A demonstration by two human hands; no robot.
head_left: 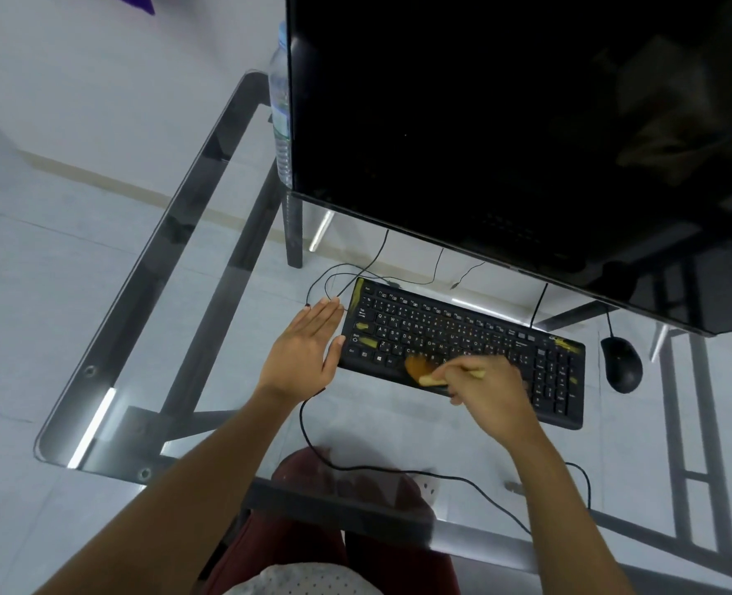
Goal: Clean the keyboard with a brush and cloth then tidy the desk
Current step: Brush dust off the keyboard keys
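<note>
— On the glass desk, your keyboard lies flat below the monitor. How will it handle?

— Light and stiff, probably, and apt to slide on glass. Your left hand, fingers straight, rests against its left end; brace it there. Your right hand grips the brush by its handle, bristles on the front keys.

— Around you?

— Loose cables, a mouse at the right, a water bottle behind; pale tiled floor shows through.
</note>
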